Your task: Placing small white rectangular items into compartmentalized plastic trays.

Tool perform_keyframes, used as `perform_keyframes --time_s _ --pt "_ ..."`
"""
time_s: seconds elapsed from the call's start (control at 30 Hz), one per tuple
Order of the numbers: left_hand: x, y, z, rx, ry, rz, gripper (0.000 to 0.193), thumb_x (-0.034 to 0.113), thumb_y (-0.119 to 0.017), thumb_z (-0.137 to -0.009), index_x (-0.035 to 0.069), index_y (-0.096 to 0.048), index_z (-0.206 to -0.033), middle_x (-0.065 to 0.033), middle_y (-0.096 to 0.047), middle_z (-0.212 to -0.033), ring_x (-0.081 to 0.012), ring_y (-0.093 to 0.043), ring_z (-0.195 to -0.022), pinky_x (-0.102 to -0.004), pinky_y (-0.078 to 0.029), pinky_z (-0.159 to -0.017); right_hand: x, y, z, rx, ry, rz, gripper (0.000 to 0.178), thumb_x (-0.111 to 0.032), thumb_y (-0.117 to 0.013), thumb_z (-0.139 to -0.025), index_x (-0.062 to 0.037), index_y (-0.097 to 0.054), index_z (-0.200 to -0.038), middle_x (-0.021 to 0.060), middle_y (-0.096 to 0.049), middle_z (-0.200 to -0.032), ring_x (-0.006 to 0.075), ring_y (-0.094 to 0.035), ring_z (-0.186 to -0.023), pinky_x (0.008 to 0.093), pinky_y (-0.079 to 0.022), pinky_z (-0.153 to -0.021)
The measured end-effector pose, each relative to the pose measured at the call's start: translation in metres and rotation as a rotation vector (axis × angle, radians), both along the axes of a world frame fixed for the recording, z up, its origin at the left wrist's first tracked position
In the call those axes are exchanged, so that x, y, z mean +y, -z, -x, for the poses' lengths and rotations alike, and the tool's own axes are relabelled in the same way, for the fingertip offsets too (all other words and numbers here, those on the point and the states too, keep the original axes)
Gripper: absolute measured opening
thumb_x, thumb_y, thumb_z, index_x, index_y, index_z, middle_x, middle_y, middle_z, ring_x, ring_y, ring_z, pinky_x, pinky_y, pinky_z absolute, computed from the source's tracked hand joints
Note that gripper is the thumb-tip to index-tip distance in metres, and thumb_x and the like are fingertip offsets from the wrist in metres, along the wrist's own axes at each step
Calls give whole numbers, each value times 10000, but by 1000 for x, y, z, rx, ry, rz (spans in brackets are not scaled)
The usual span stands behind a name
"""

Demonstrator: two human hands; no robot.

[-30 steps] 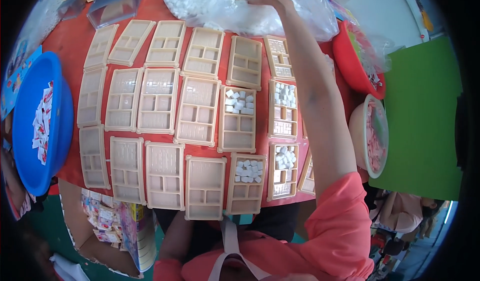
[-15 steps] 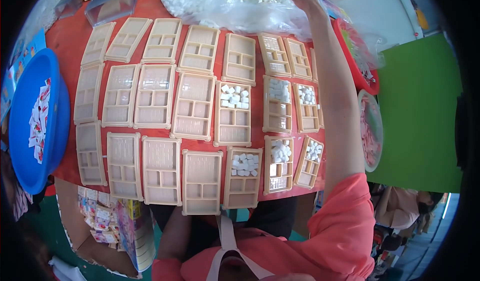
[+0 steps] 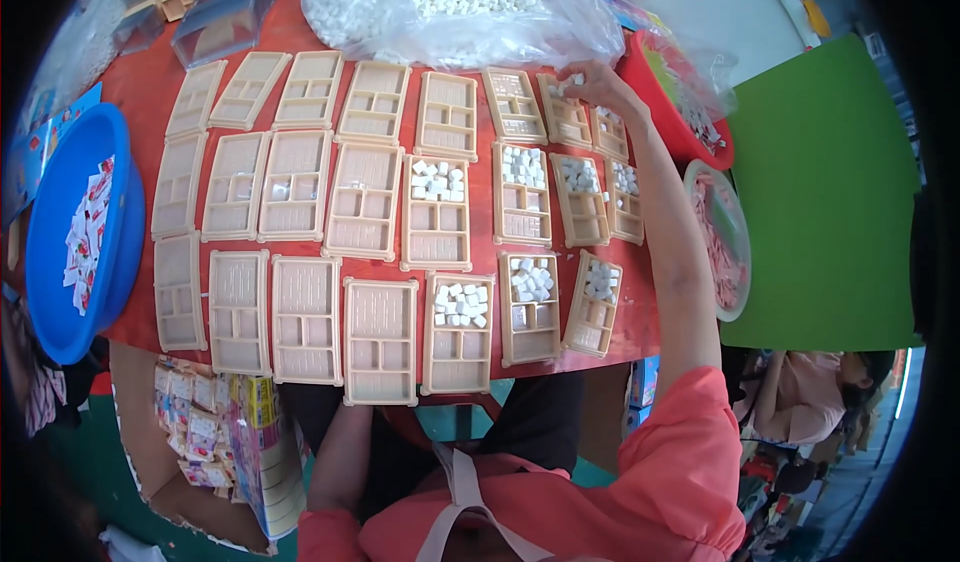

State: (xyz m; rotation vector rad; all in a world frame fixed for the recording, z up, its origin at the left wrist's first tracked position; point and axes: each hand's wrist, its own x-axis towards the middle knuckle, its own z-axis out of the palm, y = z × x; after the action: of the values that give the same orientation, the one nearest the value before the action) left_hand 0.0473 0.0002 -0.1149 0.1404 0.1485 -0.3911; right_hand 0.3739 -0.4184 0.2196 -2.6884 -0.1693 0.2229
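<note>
My right hand is over the top compartment of a beige divided tray in the far row. Its fingers are bent around small white marshmallow-like pieces, a few of which show at the fingertips. Nearer to me, several trays hold the same white chunks in their largest compartment, such as one tray in the middle row. My left forearm reaches under the table's near edge, and its hand is hidden there. A clear plastic bag full of white pieces lies at the far edge.
More beige trays, bare inside, stand in rows at left. A blue basin with small packets is at the left edge. At right are a red basin and a white-rimmed bowl of pink packets. Below the table sits a cardboard box.
My right hand has left the plastic bag and come nearer, over a far-row tray, with white pieces in it. The whole view has shifted slightly. My left arm stays low.
</note>
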Motion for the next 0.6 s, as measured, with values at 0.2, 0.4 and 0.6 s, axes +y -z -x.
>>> perform_keyframes --time_s 0.2,0.4,0.6 --pt "2 -2 -2 20 4 7 629 516 -327 -977 126 -266 -1466 -129 -329 -1474 -299 -352 -1335 -482 -347 -1076 5 1 -6 -244 -127 181 278 -173 -702 -727 -16 -653 -951 82 -644 -793 189 -596 -722 312 -481 -658" --pt "0 -3 -4 22 4 24 629 514 -334 -975 123 -271 -1463 -130 -335 -1470 -298 -359 -1330 -478 -352 -1071 -1 5 -16 -223 -78 214 236 -176 -715 -704 -2 -660 -854 96 -648 -769 185 -608 -743 318 -482 -660" --pt "-5 -6 -10 20 8 39 628 511 -341 -973 120 -276 -1460 -131 -341 -1466 -297 -365 -1325 -474 -358 -1067 -4 2 -14 -300 -90 141 239 -187 -719 -734 13 -651 -844 83 -638 -735 165 -600 -688 317 -481 -621"
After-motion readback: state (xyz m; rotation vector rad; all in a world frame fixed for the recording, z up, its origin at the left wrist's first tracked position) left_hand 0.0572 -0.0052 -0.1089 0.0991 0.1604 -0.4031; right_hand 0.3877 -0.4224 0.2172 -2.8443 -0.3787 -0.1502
